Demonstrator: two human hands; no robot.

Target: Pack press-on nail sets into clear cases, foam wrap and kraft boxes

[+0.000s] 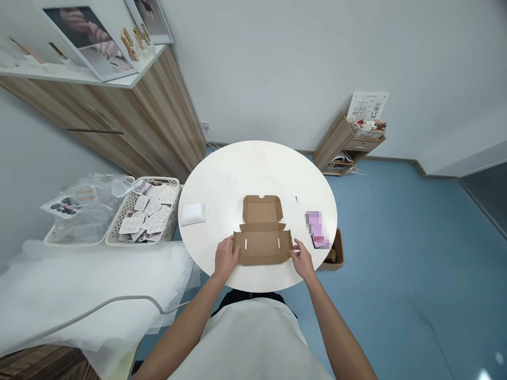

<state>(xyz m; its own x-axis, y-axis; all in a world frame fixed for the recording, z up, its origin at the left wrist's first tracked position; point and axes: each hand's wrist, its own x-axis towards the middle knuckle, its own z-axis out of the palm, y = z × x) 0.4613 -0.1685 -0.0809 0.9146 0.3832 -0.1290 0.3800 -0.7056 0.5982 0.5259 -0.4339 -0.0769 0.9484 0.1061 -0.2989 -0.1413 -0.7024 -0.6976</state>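
Observation:
An unfolded brown cardboard mailer box [262,248] lies on the white round table [253,169], its lid panel stretching away from me. Two white slots show near the sides of its front panel. My left hand [227,257] grips the left side flap, fingers on the outer edge and thumb toward the front corner. At the opposite side, my right hand [302,258] pinches the right flap between thumb and fingers.
A white padded packet [193,213] lies at the table's left, and a phone with a blurred purple screen [317,229] at its right. Baskets of cards [152,211] and clear bags [85,211] stand to the left. An open carton [336,253] sits on the floor at right.

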